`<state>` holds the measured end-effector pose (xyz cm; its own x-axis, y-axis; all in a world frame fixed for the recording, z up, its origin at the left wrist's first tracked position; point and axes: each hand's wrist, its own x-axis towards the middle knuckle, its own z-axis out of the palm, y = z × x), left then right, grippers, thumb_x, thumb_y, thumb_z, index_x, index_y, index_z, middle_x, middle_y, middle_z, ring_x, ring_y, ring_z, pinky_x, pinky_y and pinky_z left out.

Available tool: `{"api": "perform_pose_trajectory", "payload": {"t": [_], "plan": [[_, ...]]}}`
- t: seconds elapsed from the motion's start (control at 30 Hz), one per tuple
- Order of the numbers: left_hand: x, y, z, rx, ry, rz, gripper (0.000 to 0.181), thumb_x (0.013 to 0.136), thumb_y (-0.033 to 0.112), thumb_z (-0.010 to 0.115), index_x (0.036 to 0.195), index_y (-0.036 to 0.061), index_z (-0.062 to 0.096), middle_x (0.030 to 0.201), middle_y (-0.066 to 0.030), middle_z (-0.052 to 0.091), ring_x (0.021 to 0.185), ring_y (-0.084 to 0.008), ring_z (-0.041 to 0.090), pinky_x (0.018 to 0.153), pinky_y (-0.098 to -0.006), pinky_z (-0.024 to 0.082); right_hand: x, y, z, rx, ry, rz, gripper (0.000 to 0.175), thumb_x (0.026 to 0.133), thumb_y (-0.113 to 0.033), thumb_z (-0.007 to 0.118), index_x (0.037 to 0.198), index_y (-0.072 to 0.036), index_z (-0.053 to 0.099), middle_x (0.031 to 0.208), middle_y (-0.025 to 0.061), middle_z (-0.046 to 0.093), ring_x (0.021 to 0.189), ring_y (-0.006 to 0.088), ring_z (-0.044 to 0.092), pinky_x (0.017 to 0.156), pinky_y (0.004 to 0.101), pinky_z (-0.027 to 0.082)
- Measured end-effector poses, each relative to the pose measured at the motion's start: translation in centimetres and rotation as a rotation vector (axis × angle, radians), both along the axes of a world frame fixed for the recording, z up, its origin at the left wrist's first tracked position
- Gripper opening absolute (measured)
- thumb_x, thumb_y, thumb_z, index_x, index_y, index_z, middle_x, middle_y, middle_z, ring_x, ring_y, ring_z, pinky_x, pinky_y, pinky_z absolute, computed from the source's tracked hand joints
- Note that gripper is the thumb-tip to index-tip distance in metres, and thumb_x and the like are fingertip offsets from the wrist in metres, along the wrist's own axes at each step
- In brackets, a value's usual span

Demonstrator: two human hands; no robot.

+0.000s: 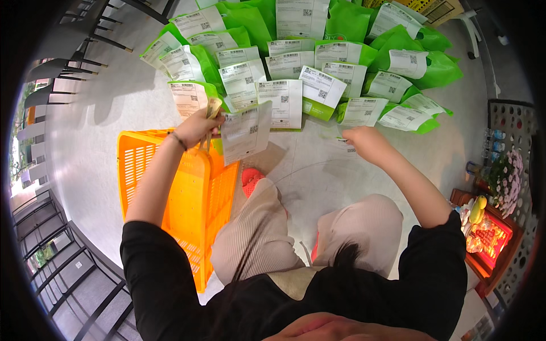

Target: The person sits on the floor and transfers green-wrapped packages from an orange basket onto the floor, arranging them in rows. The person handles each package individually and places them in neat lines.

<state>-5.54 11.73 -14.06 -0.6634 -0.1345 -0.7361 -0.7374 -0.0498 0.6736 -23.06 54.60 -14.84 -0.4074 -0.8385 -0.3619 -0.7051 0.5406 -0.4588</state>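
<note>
My left hand grips a printed shipping-label sheet, held up over the floor beside an orange plastic crate. In the same hand is a narrow yellowish-brown item, seen edge-on and too unclear to name. My right hand is closed at the fingertips on a thin, see-through piece, blurred, with printed marks showing by the fingers. Before me, green plastic parcel bags stand in rows, several bearing white printed labels.
Metal-framed black chairs line the left side. A black rack stands at lower left. To the right are a lit red altar box, pink flowers and a perforated panel. A cardboard box sits behind the bags.
</note>
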Motion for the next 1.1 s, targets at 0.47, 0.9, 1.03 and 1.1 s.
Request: {"api": "perform_pose_trajectory", "payload": {"t": [0.47, 0.9, 1.03, 1.1], "plan": [[-5.0, -7.7, -11.6, -1.098, -0.027, -0.353, 0.028, 0.083, 0.019, 0.069, 0.109, 0.0094, 0.071, 0.102, -0.0178, 0.07, 0.096, -0.0358, 0.066, 0.083, -0.0432, 0.052, -3.5, -6.7, -11.3, -0.029, 0.453, -0.129, 0.008, 0.079, -0.005, 0.06, 0.081, -0.007, 0.066, 0.083, 0.0116, 0.067, 0.084, 0.0318, 0.064, 0.067, 0.0434, 0.054], [0.8, -0.3, -3.0, -0.921, 0.102, -0.763, 0.026, 0.085, 0.009, 0.057, 0.107, 0.0132, 0.07, 0.093, -0.0183, 0.069, 0.089, -0.0374, 0.066, 0.074, -0.0457, 0.053, 1.0, -16.9, -4.6, -0.441, 0.205, -0.082, 0.067, 0.07, -0.01, 0.08, 0.131, -0.019, 0.054, 0.132, 0.0102, 0.054, 0.118, 0.0335, 0.052, 0.093, 0.0394, 0.047], [3.2, -0.8, -2.5, -0.976, 0.062, -0.597, 0.027, 0.085, 0.009, 0.058, 0.109, 0.0133, 0.069, 0.092, -0.0177, 0.069, 0.089, -0.0375, 0.066, 0.075, -0.0465, 0.053, 5.1, -24.4, -6.4, -0.132, -0.15, 0.053, 0.038, 0.075, -0.014, 0.072, 0.113, -0.015, 0.067, 0.116, 0.0134, 0.066, 0.108, 0.0344, 0.062, 0.086, 0.0434, 0.051], [4.0, -2.8, -2.0, -1.008, 0.014, -0.54, 0.028, 0.084, 0.01, 0.061, 0.112, 0.0124, 0.068, 0.095, -0.0177, 0.069, 0.089, -0.0377, 0.066, 0.075, -0.0463, 0.053, 6.5, -27.5, -7.9, -0.066, -0.37, 0.027, 0.024, 0.078, -0.012, 0.066, 0.102, -0.013, 0.072, 0.102, 0.0143, 0.07, 0.099, 0.0347, 0.066, 0.083, 0.0453, 0.053]]}}
